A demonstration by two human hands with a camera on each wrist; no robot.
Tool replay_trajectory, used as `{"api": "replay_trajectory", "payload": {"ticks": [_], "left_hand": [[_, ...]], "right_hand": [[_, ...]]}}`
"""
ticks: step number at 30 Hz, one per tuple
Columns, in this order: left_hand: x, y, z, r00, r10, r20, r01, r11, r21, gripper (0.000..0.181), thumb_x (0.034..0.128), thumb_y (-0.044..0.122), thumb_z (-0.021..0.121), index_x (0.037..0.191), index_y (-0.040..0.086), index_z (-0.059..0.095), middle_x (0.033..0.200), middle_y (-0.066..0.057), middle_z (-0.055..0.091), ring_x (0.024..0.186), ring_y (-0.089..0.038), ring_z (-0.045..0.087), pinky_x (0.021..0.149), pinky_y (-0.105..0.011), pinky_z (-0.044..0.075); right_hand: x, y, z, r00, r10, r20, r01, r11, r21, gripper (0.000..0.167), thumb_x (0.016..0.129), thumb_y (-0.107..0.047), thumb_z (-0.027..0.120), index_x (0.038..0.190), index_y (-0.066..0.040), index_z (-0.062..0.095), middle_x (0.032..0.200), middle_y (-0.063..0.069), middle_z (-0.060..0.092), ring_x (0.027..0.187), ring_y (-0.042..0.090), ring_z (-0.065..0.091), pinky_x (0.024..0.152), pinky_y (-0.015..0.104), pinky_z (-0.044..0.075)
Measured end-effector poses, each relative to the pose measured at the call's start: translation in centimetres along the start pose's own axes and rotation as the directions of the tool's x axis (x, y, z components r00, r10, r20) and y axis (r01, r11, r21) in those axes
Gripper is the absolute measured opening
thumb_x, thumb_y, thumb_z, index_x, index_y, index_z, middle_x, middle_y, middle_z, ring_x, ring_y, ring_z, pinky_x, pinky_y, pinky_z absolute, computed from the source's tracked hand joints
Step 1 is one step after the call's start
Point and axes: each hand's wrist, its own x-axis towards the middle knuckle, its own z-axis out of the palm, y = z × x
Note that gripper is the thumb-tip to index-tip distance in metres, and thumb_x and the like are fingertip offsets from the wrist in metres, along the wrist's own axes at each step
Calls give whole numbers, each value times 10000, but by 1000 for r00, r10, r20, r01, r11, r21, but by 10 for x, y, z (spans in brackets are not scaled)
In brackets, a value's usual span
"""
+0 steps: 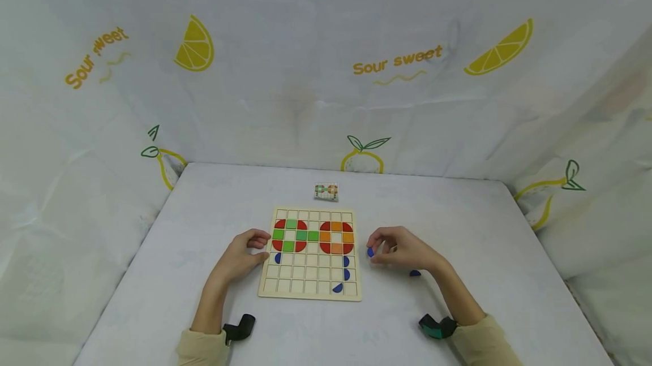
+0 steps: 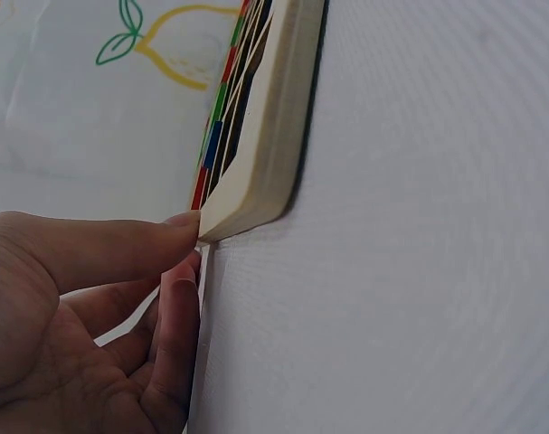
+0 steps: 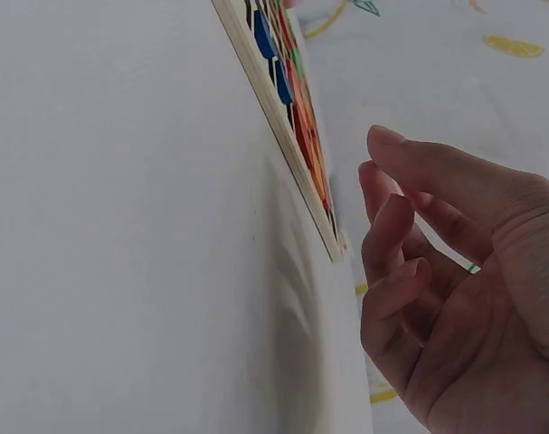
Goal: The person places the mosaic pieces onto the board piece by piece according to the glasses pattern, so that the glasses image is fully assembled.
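A square wooden grid board (image 1: 305, 289) lies on the table, with red quarter-round, green and orange square pieces set in two ring patterns. Several blue half-round pieces (image 1: 346, 274) sit in its lower cells. At the board's left edge rests my left hand (image 1: 244, 253); thumb and fingertips touch the rim, and the left wrist view shows the thumb (image 2: 165, 237) against it. Just right of the board, my right hand (image 1: 404, 250) pinches a blue half-round piece (image 1: 370, 252) above the table. That piece is hidden in the right wrist view, behind the fingers (image 3: 392, 217).
Another blue half-round piece (image 1: 415, 273) lies on the table beneath the right wrist. Behind the board stands a small pattern card (image 1: 326, 191) printed with a similar design. A white printed curtain (image 1: 295, 106) hangs around the white table (image 1: 433, 202).
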Motion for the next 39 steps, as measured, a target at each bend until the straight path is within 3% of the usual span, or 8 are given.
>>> {"api": "replay_trajectory", "payload": {"ticks": [9,22,31,39], "left_hand": [[0,0,0,1000,-1,-5,1,1000,-1,391,916,-15,780,1296,2,691,1180,-137,707,1096,-233,648,984,-416,556],[0,-1,1,1000,-4,-10,4,1000,7,396,919,-11,788,1303,12,691,1183,-128,708,1103,-228,650,998,-429,554],[1,-1,1,1000,2,-6,-2,1000,0,386,922,-19,777,1298,13,693,1175,-127,708,1094,-225,645,990,-417,553],[1,-1,-1,1000,14,3,-14,1000,-1,386,919,-19,776,1295,6,691,1181,-133,716,1107,-235,662,1016,-443,548]], "right_hand": [[36,-17,14,996,-49,81,44,997,65,261,924,-188,870,1132,-102,738,987,44,743,758,100,634,709,214,561],[81,-55,50,968,-169,188,139,977,161,236,908,-56,856,1090,-46,706,962,95,712,835,93,651,778,174,583],[103,-72,74,946,-226,233,196,970,145,212,917,-78,854,1089,-68,730,961,76,739,821,34,663,799,180,594],[117,-85,97,937,-230,262,196,969,147,108,956,-91,817,1045,-77,759,945,60,773,824,11,697,835,184,607]]}}
